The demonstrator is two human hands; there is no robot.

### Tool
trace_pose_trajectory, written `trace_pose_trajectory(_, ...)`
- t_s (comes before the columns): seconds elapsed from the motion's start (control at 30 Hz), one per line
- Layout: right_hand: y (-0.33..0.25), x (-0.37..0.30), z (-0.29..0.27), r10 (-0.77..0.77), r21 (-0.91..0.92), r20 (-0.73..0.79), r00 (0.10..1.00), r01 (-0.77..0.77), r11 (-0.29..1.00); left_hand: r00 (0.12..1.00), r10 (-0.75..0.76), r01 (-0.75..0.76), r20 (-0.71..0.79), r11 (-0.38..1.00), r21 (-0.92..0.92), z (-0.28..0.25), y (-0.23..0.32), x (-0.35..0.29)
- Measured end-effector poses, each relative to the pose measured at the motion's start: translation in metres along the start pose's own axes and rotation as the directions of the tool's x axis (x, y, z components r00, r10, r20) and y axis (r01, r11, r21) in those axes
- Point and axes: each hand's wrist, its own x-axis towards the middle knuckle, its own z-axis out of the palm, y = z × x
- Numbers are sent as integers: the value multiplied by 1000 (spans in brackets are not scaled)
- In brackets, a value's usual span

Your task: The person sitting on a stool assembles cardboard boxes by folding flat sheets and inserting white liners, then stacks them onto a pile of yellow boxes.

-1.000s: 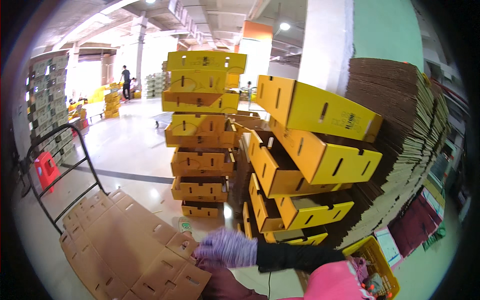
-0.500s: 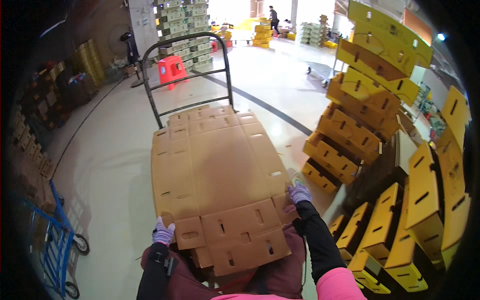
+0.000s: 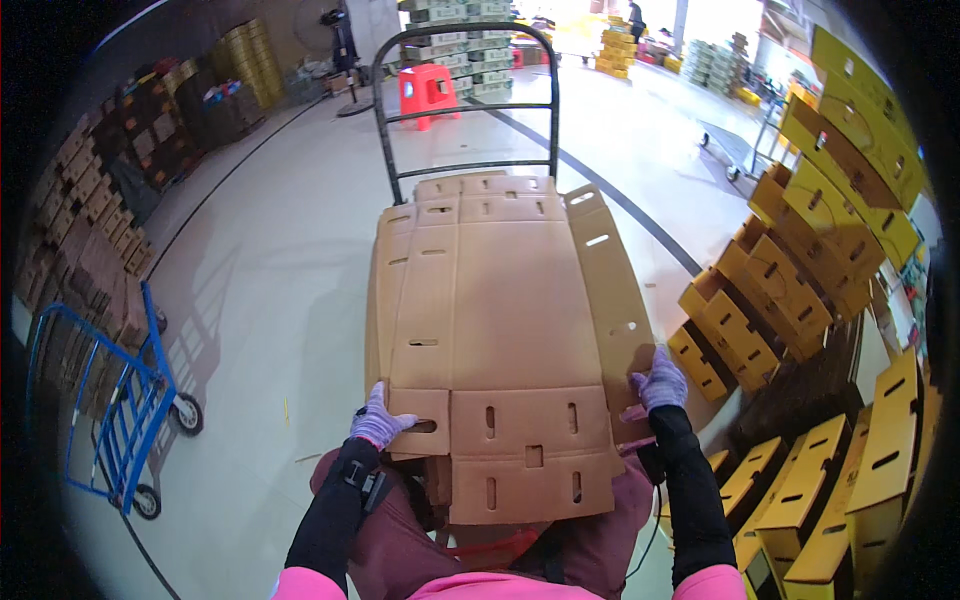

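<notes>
A flat brown cardboard box blank with slots and creased flaps lies in front of me, on a stack of similar sheets. My left hand, in a purple-grey knit glove, grips its near left edge, thumb over the corner flap beside a slot. At the near right, my gloved right hand holds the edge of the blank's long right flap, which is angled along its crease. The near flap hangs toward my knees. Beyond the stack stands the black tubular handle of a cart.
Folded yellow boxes are stacked at the right, with more yellow boxes nearer me. A blue hand truck stands at the left. Behind the cart handle are a red stool and tall stacks of cartons. A person is far back.
My view has turned right, so the scene appears shifted. The blank's right flap now bends away from the main panel. Both hands remain at the blank's near side edges.
</notes>
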Motion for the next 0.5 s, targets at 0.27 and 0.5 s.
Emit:
trace_pose_trajectory(0.27,7,-26,29,-204,135,-69,977,212,968,989,-146,147,-19,971,188,-10,3,5)
trace_pose_trajectory(0.5,57,-5,47,-161,355,155,975,98,930,984,-126,142,-126,981,132,-7,-14,19)
